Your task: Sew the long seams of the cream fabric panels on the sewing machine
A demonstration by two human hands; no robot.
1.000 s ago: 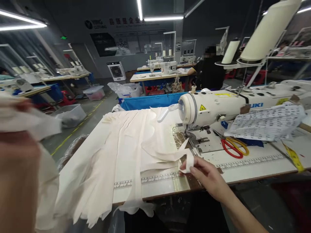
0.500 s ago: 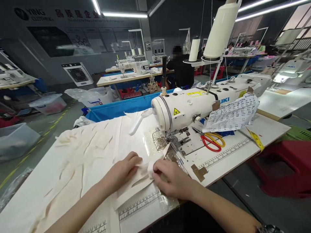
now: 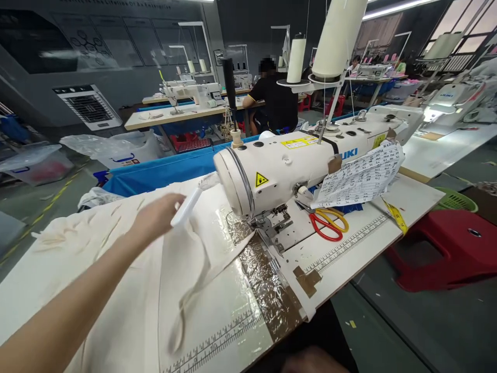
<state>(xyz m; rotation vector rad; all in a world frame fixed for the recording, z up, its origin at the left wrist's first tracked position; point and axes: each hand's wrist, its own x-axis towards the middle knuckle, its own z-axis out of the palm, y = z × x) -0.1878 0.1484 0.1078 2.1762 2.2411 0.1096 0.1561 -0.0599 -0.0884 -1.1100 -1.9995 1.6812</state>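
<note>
While the left hand (image 3: 158, 216) overlies cloth (image 3: 124, 321) near the worktop's (image 3: 419, 194) far edge, the right hand (image 3: 314, 361) blurs below. Finger closure cannot be told.

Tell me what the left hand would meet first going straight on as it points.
Most likely the white lever just ahead of the left hand, near the sewing machine; depth is unclear, so hand and lever may be touching.
</note>
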